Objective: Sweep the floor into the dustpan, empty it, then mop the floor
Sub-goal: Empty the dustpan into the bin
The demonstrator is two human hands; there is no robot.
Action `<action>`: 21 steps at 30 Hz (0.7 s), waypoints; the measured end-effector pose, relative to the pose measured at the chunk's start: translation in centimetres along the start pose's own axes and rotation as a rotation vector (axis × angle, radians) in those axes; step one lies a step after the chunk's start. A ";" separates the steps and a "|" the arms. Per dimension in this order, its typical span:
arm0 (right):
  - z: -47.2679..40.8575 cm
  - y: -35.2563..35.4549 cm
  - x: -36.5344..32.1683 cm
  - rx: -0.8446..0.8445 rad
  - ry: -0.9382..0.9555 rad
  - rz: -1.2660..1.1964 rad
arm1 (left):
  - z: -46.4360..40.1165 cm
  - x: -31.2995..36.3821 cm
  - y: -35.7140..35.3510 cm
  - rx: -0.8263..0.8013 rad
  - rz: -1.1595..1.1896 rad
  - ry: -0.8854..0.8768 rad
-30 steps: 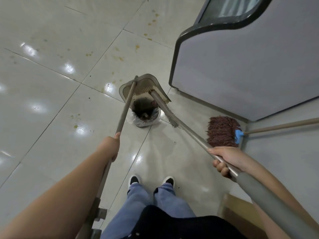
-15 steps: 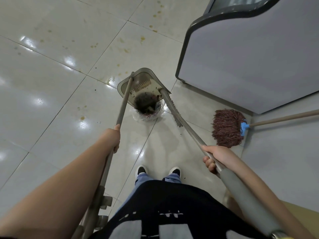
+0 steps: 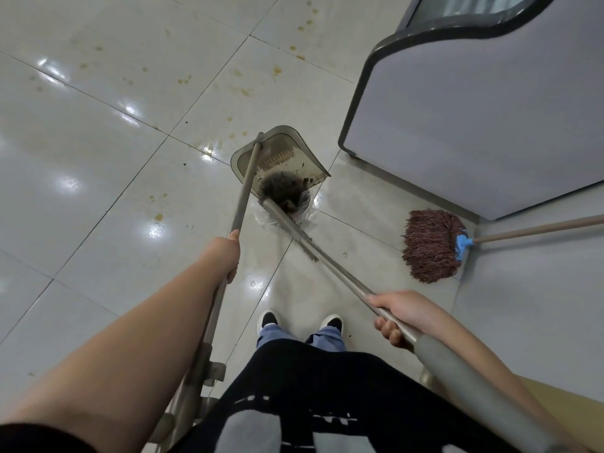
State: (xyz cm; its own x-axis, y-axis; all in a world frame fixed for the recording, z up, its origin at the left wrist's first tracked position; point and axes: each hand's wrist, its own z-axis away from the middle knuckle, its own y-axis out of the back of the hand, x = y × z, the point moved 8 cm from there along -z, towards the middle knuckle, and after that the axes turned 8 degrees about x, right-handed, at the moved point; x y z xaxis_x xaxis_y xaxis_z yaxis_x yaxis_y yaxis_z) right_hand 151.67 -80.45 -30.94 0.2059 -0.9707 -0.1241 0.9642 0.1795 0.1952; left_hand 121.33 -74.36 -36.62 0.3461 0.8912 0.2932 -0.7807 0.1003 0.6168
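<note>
My left hand point(image 3: 225, 253) grips the long metal handle of a grey dustpan point(image 3: 287, 155), which is tilted over a small bin lined with a clear plastic bag point(image 3: 305, 212). A dark clump of dust and hair sits at the pan's lower lip, over the bin's mouth. My right hand point(image 3: 402, 313) holds the broom point(image 3: 313, 246) by its handle; the broom's head reaches into that clump and is mostly hidden by it. A reddish-brown string mop point(image 3: 431, 245) with a blue clamp lies on the floor to the right, untouched.
A large grey cabinet with a dark rim point(image 3: 474, 109) stands at the upper right, close to the bin and mop. The pale glossy tiles point(image 3: 98, 125) carry yellowish stains to the left and beyond the dustpan. My feet point(image 3: 300, 322) stand just behind the bin.
The dustpan has tipped and shifted over the bin, and the broom head has slid from inside the pan down to its lip at the bin's mouth. Both hands keep their grips.
</note>
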 end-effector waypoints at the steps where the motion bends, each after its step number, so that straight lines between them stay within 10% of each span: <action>1: 0.4 -0.3 0.4 -0.001 0.011 -0.020 | 0.0 0.0 0.0 -0.004 0.005 0.001; 21: -1.9 0.2 -4.5 0.101 0.035 -0.055 | 0.1 -0.6 -0.1 -0.029 -0.055 0.025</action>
State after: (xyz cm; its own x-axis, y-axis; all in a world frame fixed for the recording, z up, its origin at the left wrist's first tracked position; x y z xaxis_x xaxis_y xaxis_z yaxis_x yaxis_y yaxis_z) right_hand 151.21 -75.75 -32.15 0.1609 -0.9720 -0.1710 0.9527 0.1078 0.2840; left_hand 121.24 -74.92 -36.75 0.3756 0.8949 0.2408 -0.7761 0.1618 0.6094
